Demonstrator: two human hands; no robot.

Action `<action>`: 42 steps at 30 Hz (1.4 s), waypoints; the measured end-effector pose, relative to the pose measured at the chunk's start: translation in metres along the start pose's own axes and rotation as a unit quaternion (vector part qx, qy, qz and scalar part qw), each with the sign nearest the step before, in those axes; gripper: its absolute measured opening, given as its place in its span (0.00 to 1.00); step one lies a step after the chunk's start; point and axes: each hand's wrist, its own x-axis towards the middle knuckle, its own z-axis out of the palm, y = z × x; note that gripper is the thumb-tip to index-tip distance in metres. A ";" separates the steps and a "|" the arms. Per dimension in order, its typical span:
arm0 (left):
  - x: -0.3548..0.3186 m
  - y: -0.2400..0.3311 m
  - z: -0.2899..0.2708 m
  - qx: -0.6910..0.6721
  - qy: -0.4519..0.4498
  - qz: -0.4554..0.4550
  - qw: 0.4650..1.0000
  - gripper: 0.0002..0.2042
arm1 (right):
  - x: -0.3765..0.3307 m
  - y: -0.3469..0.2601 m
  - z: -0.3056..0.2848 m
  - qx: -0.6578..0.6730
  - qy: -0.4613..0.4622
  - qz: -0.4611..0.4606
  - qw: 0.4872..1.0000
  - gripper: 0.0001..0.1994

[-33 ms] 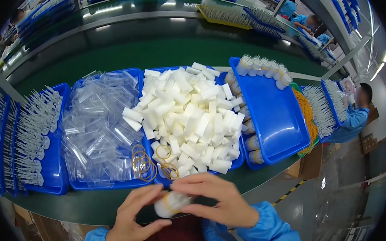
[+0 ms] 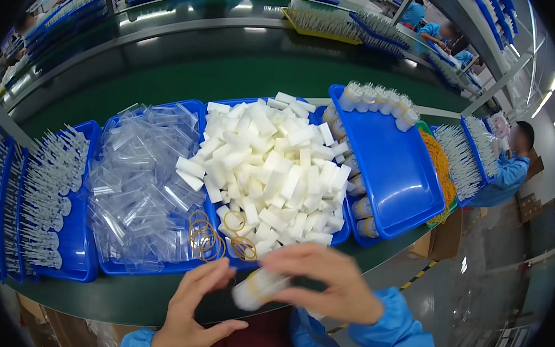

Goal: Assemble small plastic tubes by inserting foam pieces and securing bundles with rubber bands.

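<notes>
Head camera: we grasp a short, stubby bundle in our right hand, with the thumb along its near side and the fingers arched over its right end. The bundle is whitish and roughly rounded, with a pale yellow band around it; it sits tilted, its left end lower, and blur hides its finer surface. It is in front of us at the near edge of the green table. Our left hand is spread and curved, thumb well apart from the fingers, holding nothing, just beside the bundle's left end. Just beyond our hands lie loose rubber bands, next to heaped white blocks and clear plastic sleeves. Similar banded bundles line the far end of a blue tray to our right.
</notes>
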 end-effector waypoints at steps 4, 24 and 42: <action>0.002 0.003 -0.016 0.070 0.001 0.022 0.997 0.28 | 0.018 0.007 -0.091 -0.182 0.296 -0.023 0.937 0.20; -0.007 0.002 -0.027 0.078 -0.044 -0.003 0.996 0.18 | 0.061 0.128 -0.255 -0.673 0.292 -0.001 0.679 0.26; -0.047 0.017 -0.147 0.348 0.296 0.075 0.886 0.09 | 0.058 0.026 0.013 -0.501 -0.103 -0.145 0.847 0.20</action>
